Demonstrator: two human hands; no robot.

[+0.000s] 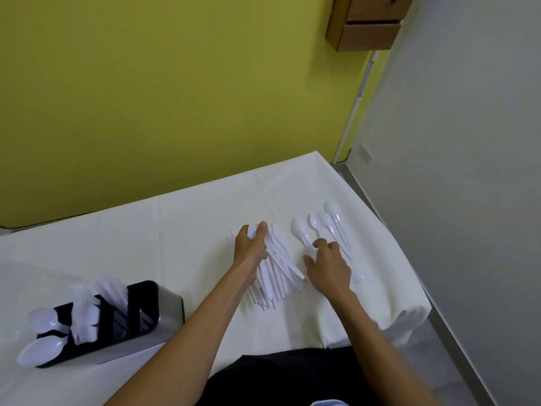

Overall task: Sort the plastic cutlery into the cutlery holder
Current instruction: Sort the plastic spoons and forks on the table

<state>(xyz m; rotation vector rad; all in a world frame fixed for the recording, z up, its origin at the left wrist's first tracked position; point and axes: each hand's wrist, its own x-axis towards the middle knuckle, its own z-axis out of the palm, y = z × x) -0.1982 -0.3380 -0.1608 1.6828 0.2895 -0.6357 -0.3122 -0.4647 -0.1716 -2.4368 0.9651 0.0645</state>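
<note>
A pile of white plastic cutlery (276,273) lies in the middle of the white table. My left hand (251,244) grips the top of this pile, thumb over a spoon bowl at its far end. Several white spoons (320,225) lie in a row to the right. My right hand (329,266) rests over their handles with fingers spread and touches one handle. One more spoon bowl (357,277) peeks out right of that hand. The black and steel cutlery holder (164,303) stands at the near left, with white spoons and forks sticking out of its slots.
The table (190,218) is covered with a white cloth and stands against a yellow-green wall. Its right edge drops to a grey floor (456,347). A wooden box (369,22) hangs on the wall at the top right.
</note>
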